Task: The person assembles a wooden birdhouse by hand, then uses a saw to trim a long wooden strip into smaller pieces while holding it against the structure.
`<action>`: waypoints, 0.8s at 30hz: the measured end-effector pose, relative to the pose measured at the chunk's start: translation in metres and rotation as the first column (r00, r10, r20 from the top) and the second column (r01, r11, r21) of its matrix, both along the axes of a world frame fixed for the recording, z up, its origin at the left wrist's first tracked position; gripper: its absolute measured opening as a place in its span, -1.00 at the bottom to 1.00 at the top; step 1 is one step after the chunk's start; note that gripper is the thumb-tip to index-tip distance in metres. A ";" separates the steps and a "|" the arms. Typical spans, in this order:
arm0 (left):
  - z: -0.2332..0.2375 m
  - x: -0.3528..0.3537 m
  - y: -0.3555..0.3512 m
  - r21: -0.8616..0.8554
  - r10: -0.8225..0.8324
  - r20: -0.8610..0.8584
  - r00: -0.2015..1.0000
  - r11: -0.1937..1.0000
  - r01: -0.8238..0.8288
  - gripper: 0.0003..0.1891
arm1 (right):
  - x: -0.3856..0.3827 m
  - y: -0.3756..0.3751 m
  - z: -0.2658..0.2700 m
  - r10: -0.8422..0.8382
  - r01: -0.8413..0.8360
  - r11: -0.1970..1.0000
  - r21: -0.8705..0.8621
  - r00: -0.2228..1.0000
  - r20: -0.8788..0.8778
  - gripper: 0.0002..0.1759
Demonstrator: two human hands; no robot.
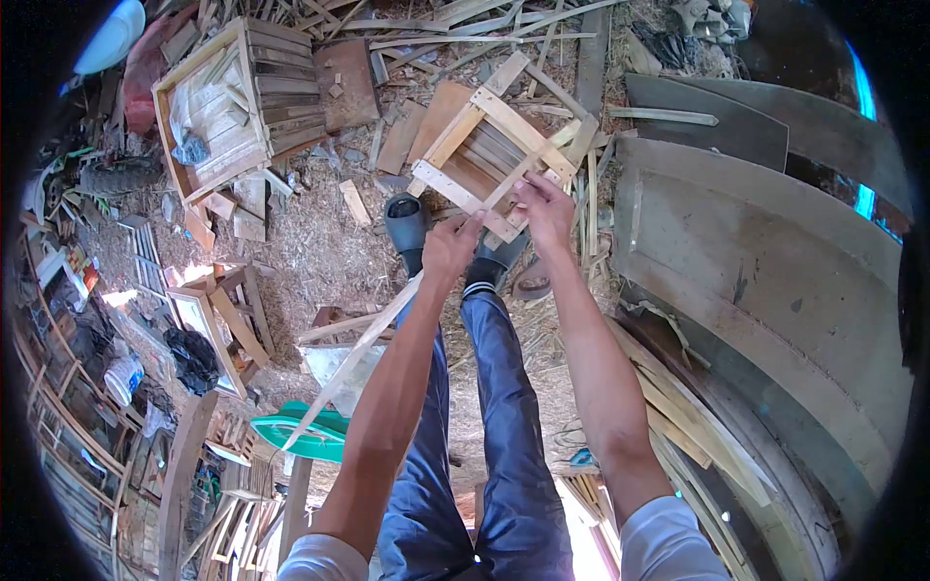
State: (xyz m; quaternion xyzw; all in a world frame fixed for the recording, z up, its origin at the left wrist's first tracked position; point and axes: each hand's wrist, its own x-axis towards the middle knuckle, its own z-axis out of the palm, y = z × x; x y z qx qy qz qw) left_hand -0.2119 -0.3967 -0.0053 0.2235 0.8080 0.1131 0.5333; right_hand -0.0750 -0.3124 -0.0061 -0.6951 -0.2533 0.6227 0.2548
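Observation:
A small wooden frame (523,121) of light slats lies tilted on the ground near my feet. A long thin wooden strip (354,363) runs from the lower left up to my hands and over the frame. My left hand (451,247) is closed on this strip, beside the frame's near corner. To its right, my right hand (546,213) has its fingers pinched on the strip's upper part, next to the frame's right side. The exact fingertip contact is small and partly hidden.
A slatted wooden crate (281,87) stands at the upper left. Large curved panels (756,252) lean at the right. A green plastic object (310,433) is at the lower left. Scrap boards (402,136) and shavings cover the ground around my shoes (406,221).

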 end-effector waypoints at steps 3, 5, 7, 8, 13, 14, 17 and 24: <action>-0.002 -0.009 -0.005 -0.091 -0.017 0.041 0.999 0.996 0.020 -0.40 | -0.010 -0.001 -0.003 0.023 -0.022 1.000 -0.019 0.999 0.038 -0.62; 0.002 -0.012 -0.006 -0.062 -0.017 0.030 0.999 0.998 0.019 -0.40 | -0.013 -0.002 -0.006 0.027 -0.026 0.999 -0.029 0.998 0.054 -0.63; 0.004 -0.013 -0.005 -0.033 -0.015 0.017 1.000 0.999 0.016 -0.41 | -0.015 -0.003 -0.009 0.052 -0.049 0.998 -0.050 0.996 0.068 -0.65; 0.006 -0.014 -0.004 -0.043 -0.028 0.008 1.000 0.999 0.028 -0.41 | -0.015 -0.004 -0.012 0.053 -0.049 0.997 -0.051 0.996 0.066 -0.65; 0.005 -0.018 0.006 -0.088 0.038 0.060 0.997 0.996 -0.032 -0.42 | -0.012 -0.004 -0.014 0.106 -0.106 0.994 -0.001 0.992 -0.068 -0.63; 0.000 -0.017 0.005 -0.061 0.013 0.028 1.000 0.998 -0.011 -0.44 | -0.012 -0.002 -0.012 0.106 -0.107 0.994 0.000 0.992 -0.065 -0.63; -0.006 -0.016 0.006 -0.026 -0.021 -0.013 1.000 0.999 0.020 -0.45 | -0.009 0.005 -0.008 0.153 -0.162 0.983 -0.087 0.983 -0.104 -0.56; 0.000 -0.017 0.013 -0.045 -0.041 -0.017 0.999 0.998 0.040 -0.46 | -0.011 0.006 -0.006 0.195 -0.201 0.974 -0.109 0.979 -0.066 -0.53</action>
